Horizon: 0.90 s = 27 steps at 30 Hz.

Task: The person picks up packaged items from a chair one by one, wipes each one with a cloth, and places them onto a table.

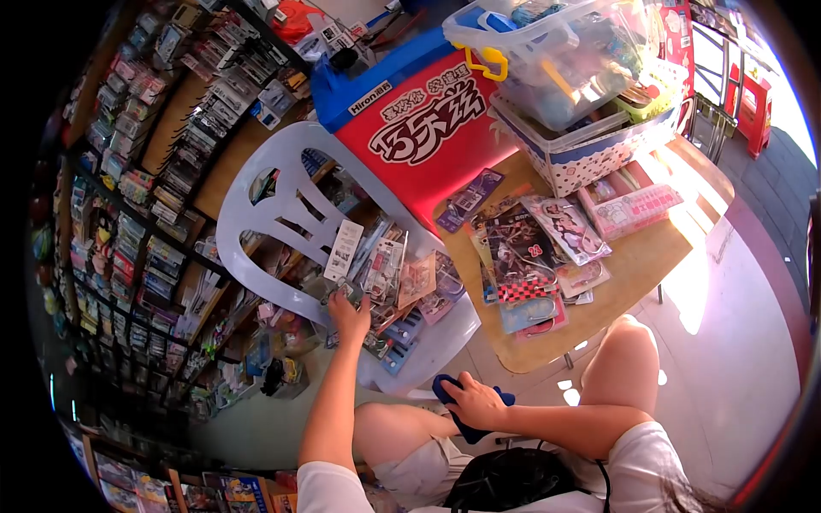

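My left hand (349,318) reaches onto the seat of a pale plastic chair (256,205). Its fingers close at the edge of a small clear packet (344,289), partly hidden by the hand. Around it lie a white card packet (344,248), several clear blister packets (385,267) and a brownish packet (417,280), heaped together. Down by my crossed leg, my right hand (479,403) wraps over a dark blue shoe (467,429) on my foot; its lower fingers are hidden.
On the wooden table (522,346) lie dark printed packets (517,248) and a pink box (634,209). A clear tub (556,73) sits in a patterned basket (573,167). Behind the chair stands a red box (419,128). Merchandise racks (162,205) fill the left; a black bag (513,479) is on my lap.
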Motion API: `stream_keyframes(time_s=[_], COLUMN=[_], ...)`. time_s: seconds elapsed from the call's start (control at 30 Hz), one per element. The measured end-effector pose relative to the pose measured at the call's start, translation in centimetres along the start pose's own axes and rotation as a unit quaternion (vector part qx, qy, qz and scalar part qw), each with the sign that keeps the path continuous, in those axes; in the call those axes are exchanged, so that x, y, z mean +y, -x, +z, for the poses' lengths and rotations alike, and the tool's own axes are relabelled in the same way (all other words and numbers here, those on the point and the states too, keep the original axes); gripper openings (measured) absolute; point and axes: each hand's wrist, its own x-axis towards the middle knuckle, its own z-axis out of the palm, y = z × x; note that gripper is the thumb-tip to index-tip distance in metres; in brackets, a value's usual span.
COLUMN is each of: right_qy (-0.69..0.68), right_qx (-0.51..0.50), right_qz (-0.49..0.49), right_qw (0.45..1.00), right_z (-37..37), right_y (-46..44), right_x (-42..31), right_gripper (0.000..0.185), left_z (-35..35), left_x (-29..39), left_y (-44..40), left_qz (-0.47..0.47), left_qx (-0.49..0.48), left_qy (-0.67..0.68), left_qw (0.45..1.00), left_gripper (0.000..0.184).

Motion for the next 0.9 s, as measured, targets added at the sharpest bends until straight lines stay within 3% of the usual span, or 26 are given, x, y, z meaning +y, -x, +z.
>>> stream_keyframes(time_s=[0.2, 0.4, 0.63, 0.73, 0.83, 0.9], right_qy=[0.011, 0.003, -0.007, -0.021, -0.082, -0.157], right_qx=[0.003, 0.006, 0.025, 0.040, 0.066, 0.090], right_qz=[0.011, 0.033, 0.018, 0.015, 0.013, 0.005], right_qw=[1.000, 0.999, 1.000, 0.999, 0.994, 0.984], right_z=[0.7, -0.1, -0.2, -0.6, -1.0, -1.3], right_y=[-0.4, -1.3, -1.7, -1.6, -1.9, -2.5], right_x=[0.5, 0.9, 0.6, 0.6, 0.9, 1.0], right_gripper=[0.042, 0.043, 0.045, 0.045, 0.046, 0.047], left_z=[-0.1, 1.4, -0.7, -2.8, -3.9, -5.1], left_x=[0.0, -0.6, -0.4, -0.3, -1.1, 0.2], left_y=[-1.7, -5.5, -4.9, -4.4, -3.6, 0.0], left_qz=[-0.163, -0.236, -0.191, -0.157, -0.134, -0.119], left_qx=[-0.027, -0.131, -0.067, -0.014, 0.075, 0.040], left_qy=[-0.107, -0.088, -0.093, -0.037, 0.138, 0.353], left_qw=[0.980, 0.959, 0.975, 0.987, 0.979, 0.927], left_gripper=[0.080, 0.094, 0.067, 0.051, 0.037, 0.030])
